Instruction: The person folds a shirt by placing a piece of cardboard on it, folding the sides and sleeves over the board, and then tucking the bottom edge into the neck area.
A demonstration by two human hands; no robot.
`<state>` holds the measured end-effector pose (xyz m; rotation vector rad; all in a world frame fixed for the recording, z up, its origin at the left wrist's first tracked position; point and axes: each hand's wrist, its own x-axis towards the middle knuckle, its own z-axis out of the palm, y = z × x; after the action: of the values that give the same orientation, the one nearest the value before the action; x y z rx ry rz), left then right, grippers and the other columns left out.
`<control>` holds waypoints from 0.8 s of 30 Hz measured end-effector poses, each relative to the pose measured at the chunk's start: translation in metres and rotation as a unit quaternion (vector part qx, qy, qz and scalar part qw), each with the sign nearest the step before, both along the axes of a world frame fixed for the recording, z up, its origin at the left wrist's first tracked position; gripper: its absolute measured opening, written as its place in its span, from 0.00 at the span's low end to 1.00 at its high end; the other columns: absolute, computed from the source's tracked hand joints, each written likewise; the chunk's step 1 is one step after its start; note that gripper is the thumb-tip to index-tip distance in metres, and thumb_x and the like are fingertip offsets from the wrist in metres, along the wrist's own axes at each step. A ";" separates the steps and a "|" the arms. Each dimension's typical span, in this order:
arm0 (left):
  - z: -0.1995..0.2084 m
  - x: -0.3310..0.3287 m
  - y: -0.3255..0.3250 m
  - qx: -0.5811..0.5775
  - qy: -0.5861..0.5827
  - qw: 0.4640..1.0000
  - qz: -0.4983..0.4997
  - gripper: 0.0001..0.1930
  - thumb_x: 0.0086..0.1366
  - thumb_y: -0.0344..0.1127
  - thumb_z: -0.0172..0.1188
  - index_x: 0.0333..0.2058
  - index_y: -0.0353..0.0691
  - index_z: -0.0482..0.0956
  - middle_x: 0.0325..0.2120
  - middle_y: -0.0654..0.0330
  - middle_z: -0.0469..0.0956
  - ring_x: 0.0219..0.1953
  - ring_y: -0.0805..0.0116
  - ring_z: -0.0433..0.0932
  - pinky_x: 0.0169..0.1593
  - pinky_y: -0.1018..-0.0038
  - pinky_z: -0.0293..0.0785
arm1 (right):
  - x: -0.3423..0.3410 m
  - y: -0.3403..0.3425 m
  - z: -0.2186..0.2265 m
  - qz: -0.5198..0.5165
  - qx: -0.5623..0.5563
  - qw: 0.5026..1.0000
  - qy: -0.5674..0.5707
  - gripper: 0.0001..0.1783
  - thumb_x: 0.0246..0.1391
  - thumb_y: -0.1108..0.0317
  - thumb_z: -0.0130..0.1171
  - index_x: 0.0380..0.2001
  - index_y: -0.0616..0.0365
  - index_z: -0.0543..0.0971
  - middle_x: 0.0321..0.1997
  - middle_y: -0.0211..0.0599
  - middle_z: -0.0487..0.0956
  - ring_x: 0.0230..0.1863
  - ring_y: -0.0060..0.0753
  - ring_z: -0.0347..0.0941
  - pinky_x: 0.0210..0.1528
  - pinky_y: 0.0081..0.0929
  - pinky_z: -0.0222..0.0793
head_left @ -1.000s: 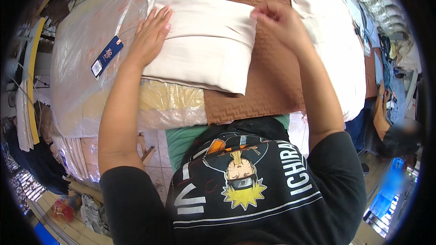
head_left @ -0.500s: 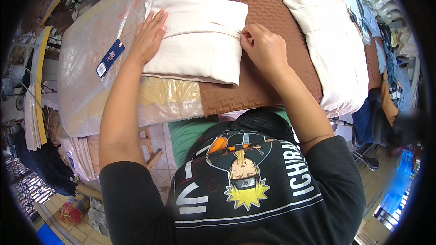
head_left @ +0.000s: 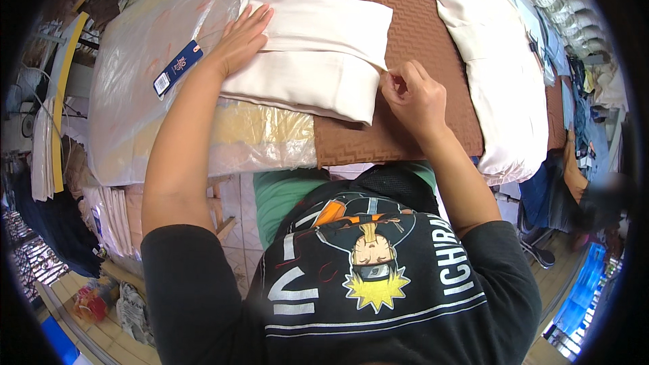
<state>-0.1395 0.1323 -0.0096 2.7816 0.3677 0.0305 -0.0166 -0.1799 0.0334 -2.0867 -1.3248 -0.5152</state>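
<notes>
A cream garment (head_left: 304,74), folded into a flat rectangle, lies in front of me, partly on clear plastic and partly on brown cloth. My left hand (head_left: 245,39) rests flat on its left edge with the fingers stretched out. At the right edge, my right hand (head_left: 416,94) is closed in a pinch on the end of a fold, drawing the fabric to a small point. A crease runs across the garment between the two hands. Beside my left wrist, a dark blue hang tag (head_left: 177,67) lies on the plastic.
The brown patterned cloth (head_left: 345,145) covers the table's right part; clear plastic (head_left: 257,138) covers the left. Another cream garment (head_left: 497,74) lies along the right side. Plastic-wrapped bundles (head_left: 564,7) sit at the far right. Another person's arm (head_left: 574,169) shows at the right edge.
My right hand has drawn the pinched fold a little toward me and outward, and the crease there now slants down to it. My left hand stays on the left edge. The view has shifted slightly.
</notes>
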 end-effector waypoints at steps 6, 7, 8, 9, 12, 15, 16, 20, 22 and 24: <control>-0.005 0.001 0.003 0.008 0.001 1.000 0.003 0.33 0.61 0.35 0.38 0.66 0.49 0.46 0.68 0.64 0.40 0.70 0.60 0.34 0.68 0.56 0.30 | -0.011 0.003 0.018 0.000 0.046 0.989 0.139 0.06 0.42 0.74 0.61 0.21 0.57 0.73 0.21 0.34 0.75 0.19 0.30 0.73 0.22 0.25 0.69; -0.004 0.001 0.003 0.005 0.004 1.000 0.004 0.33 0.61 0.35 0.38 0.66 0.49 0.46 0.68 0.64 0.40 0.70 0.60 0.34 0.68 0.56 0.30 | -0.011 0.003 0.020 -0.008 0.041 0.985 0.169 0.05 0.42 0.74 0.61 0.21 0.58 0.73 0.22 0.35 0.75 0.19 0.30 0.73 0.23 0.25 0.69; -0.003 0.001 0.002 0.001 0.006 1.000 0.005 0.33 0.60 0.35 0.38 0.66 0.48 0.46 0.68 0.64 0.40 0.70 0.60 0.34 0.68 0.56 0.30 | -0.011 0.003 0.022 -0.016 0.035 0.979 0.199 0.05 0.42 0.73 0.61 0.21 0.58 0.74 0.22 0.35 0.75 0.19 0.30 0.73 0.23 0.25 0.69; -0.002 0.000 0.002 -0.001 0.009 1.000 0.006 0.33 0.60 0.35 0.38 0.66 0.48 0.46 0.68 0.64 0.40 0.70 0.60 0.34 0.68 0.56 0.30 | -0.011 0.002 0.023 -0.019 0.024 0.976 0.216 0.05 0.42 0.73 0.62 0.22 0.58 0.74 0.22 0.35 0.75 0.19 0.31 0.73 0.24 0.26 0.70; 0.001 0.000 0.002 -0.011 0.007 1.000 -0.001 0.34 0.59 0.36 0.38 0.66 0.48 0.46 0.68 0.64 0.40 0.70 0.60 0.34 0.68 0.56 0.30 | -0.010 0.000 0.022 -0.022 -0.028 0.979 0.201 0.07 0.42 0.69 0.62 0.24 0.57 0.74 0.23 0.34 0.75 0.21 0.33 0.74 0.24 0.28 0.70; 0.001 0.000 -0.001 -0.011 0.003 1.000 0.006 0.34 0.59 0.36 0.38 0.66 0.48 0.46 0.68 0.64 0.41 0.70 0.60 0.34 0.68 0.56 0.30 | -0.010 0.001 0.015 -0.024 -0.087 0.993 0.080 0.10 0.42 0.66 0.63 0.29 0.56 0.75 0.26 0.34 0.75 0.24 0.35 0.75 0.25 0.30 0.71; 0.000 0.000 0.000 -0.003 0.005 1.000 0.006 0.34 0.59 0.37 0.38 0.66 0.48 0.46 0.68 0.64 0.40 0.70 0.60 0.34 0.68 0.56 0.30 | -0.013 0.004 0.014 -0.026 -0.085 0.994 0.059 0.12 0.42 0.65 0.63 0.30 0.55 0.74 0.28 0.34 0.75 0.26 0.36 0.75 0.26 0.31 0.71; -0.003 0.000 0.002 0.006 0.005 1.000 0.003 0.34 0.59 0.37 0.39 0.66 0.48 0.46 0.68 0.64 0.41 0.70 0.60 0.34 0.68 0.57 0.30 | -0.016 0.014 0.007 -0.019 -0.075 0.997 0.008 0.15 0.42 0.64 0.63 0.35 0.54 0.73 0.33 0.35 0.73 0.32 0.39 0.74 0.31 0.33 0.72; -0.001 -0.001 0.002 0.003 0.004 1.000 0.004 0.34 0.59 0.37 0.39 0.66 0.48 0.46 0.68 0.64 0.41 0.70 0.60 0.34 0.68 0.57 0.30 | -0.018 0.018 0.008 -0.016 -0.089 0.996 0.024 0.15 0.42 0.64 0.63 0.35 0.53 0.73 0.34 0.37 0.73 0.35 0.40 0.74 0.34 0.34 0.71; -0.001 -0.001 0.000 0.000 0.005 1.000 0.006 0.34 0.59 0.37 0.39 0.66 0.48 0.46 0.68 0.64 0.41 0.70 0.61 0.35 0.68 0.57 0.30 | -0.022 0.022 0.011 -0.012 -0.112 0.991 0.072 0.16 0.41 0.64 0.63 0.36 0.53 0.73 0.35 0.39 0.73 0.38 0.42 0.72 0.37 0.36 0.69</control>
<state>-0.1401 0.1327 -0.0101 2.7812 0.3882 0.0198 -0.0385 -0.1582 0.0443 -2.2764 -1.3260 -0.2287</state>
